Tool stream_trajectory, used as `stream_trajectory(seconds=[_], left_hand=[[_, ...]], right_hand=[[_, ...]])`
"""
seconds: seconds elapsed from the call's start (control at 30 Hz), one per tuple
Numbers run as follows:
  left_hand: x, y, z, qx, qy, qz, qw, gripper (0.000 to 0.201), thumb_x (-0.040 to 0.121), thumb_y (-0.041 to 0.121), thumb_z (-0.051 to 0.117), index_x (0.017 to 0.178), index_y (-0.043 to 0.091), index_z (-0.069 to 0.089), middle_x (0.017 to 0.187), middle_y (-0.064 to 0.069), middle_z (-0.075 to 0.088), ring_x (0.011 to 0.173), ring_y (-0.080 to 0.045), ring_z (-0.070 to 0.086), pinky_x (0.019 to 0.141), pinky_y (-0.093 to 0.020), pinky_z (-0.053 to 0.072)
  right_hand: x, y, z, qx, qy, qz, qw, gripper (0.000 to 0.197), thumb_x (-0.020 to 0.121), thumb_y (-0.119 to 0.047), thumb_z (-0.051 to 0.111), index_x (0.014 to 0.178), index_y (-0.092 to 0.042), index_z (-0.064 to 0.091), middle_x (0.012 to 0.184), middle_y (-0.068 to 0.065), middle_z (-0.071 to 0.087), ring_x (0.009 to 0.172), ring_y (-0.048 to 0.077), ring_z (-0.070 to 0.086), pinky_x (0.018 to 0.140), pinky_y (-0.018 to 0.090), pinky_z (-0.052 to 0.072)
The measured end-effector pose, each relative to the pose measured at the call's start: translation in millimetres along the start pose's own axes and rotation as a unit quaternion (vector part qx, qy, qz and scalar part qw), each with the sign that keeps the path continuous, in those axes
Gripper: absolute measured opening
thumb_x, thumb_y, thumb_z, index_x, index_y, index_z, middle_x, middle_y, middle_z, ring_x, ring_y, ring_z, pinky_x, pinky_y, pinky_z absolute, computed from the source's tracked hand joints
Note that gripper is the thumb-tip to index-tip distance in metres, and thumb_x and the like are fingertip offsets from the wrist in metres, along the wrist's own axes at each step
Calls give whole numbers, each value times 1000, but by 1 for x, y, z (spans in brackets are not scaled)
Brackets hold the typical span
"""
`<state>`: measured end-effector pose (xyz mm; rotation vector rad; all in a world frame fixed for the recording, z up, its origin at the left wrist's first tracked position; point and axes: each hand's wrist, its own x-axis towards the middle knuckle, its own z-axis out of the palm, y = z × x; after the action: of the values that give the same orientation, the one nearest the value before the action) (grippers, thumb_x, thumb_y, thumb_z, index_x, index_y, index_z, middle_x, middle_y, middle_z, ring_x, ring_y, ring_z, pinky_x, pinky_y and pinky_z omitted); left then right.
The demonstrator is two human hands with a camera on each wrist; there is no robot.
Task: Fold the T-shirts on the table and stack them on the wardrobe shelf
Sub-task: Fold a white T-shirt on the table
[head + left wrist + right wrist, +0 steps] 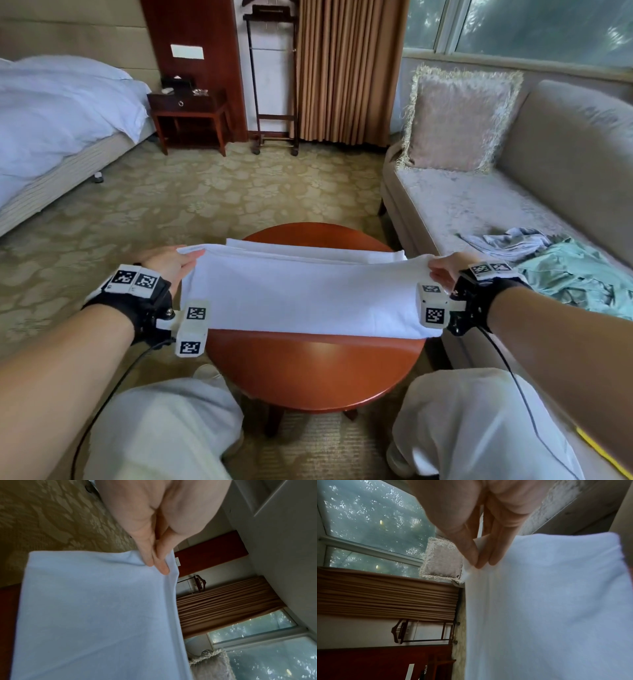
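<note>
A white T-shirt [301,294], folded into a long band, stretches across the round red-brown table [308,370]. My left hand [171,262] pinches its far left corner, seen close in the left wrist view as thumb and fingers on the cloth [102,608]. My right hand [445,269] pinches the far right corner; in the right wrist view its fingertips [476,561] squeeze the white fabric [547,601]. The held edge is lifted off the table, and a lower layer [308,248] lies behind it. The wardrobe is out of view.
A beige sofa [513,205] stands to the right with a fringed cushion [455,120] and crumpled light-blue and teal garments [565,270]. A bed [58,120] is at the left. A nightstand [188,116], valet stand [274,85] and curtains line the far wall. Patterned carpet lies between.
</note>
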<state>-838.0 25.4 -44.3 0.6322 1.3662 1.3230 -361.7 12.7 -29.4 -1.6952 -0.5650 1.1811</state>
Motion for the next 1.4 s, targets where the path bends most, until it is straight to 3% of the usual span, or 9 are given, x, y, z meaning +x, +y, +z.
stream_trajectory(seconds=[0.13, 0.3, 0.5, 0.7, 0.87, 0.97, 1.1, 1.2, 1.4], left_hand=[[15, 7, 9, -29, 35, -10, 999, 22, 91, -7, 56, 87, 14, 54, 134, -23, 55, 119, -32, 59, 102, -35, 47], [38, 10, 11, 91, 88, 28, 992, 21, 93, 1, 60, 81, 16, 50, 79, -10, 57, 37, -7, 60, 37, -14, 45], [81, 10, 18, 182, 113, 16, 977, 21, 89, 9, 68, 79, 21, 55, 39, 0, 50, 25, -2, 40, 31, -9, 26], [114, 13, 23, 215, 75, -44, 973, 12, 89, 14, 69, 89, 18, 57, 33, 2, 49, 26, -6, 43, 30, -13, 29], [137, -1, 32, 218, 65, -73, 971, 14, 93, 11, 64, 86, 17, 53, 53, 0, 59, 31, -8, 54, 29, -13, 34], [132, -8, 46, 205, 83, -91, 971, 9, 97, 9, 57, 92, 14, 50, 90, -4, 54, 56, -14, 61, 34, -16, 40], [118, -5, 52, 210, 101, -27, 972, 24, 83, 2, 68, 98, 18, 57, 83, -7, 53, 62, -16, 49, 48, -25, 42], [88, -12, 64, 290, 89, 72, 950, 23, 71, 1, 79, 85, 15, 69, 79, -1, 62, 74, -16, 57, 62, -24, 44], [43, -43, 97, 501, -108, 45, 858, 37, 69, 24, 85, 101, 31, 67, 131, 4, 51, 116, -17, 51, 92, -30, 46]], right_hand=[[25, -4, 11, -25, 42, 1, 999, 12, 98, -10, 52, 87, -8, 54, 36, -3, 56, 30, 1, 53, 35, 15, 47], [56, -12, 21, -68, 60, 16, 996, 26, 99, -17, 52, 74, -15, 46, 45, 0, 43, 26, 7, 35, 33, 12, 33], [91, -16, 28, -122, 75, 33, 989, 24, 97, -23, 56, 76, -13, 47, 31, 3, 42, 24, 14, 40, 28, 21, 33], [121, -16, 35, -185, 9, 22, 982, 26, 98, -16, 53, 76, -25, 41, 32, -28, 45, 55, 8, 62, 58, 27, 49], [126, -14, 48, -287, 30, 35, 957, 35, 96, -17, 49, 62, -10, 48, 55, 13, 58, 58, 29, 50, 55, 31, 40], [138, -6, 50, -239, 9, 48, 970, 25, 97, -11, 51, 73, -16, 47, 40, -11, 58, 56, 9, 62, 57, 20, 51], [123, -13, 55, -227, 69, 58, 970, 23, 87, -19, 64, 75, -9, 48, 69, 9, 57, 68, 21, 58, 63, 35, 51], [102, -19, 60, -253, 58, 68, 963, 27, 83, -22, 63, 68, -11, 42, 50, 11, 47, 40, 23, 47, 45, 30, 43], [50, -8, 77, -386, -28, 76, 919, 23, 72, -24, 75, 79, -12, 56, 58, 6, 55, 54, 24, 57, 51, 31, 48]])
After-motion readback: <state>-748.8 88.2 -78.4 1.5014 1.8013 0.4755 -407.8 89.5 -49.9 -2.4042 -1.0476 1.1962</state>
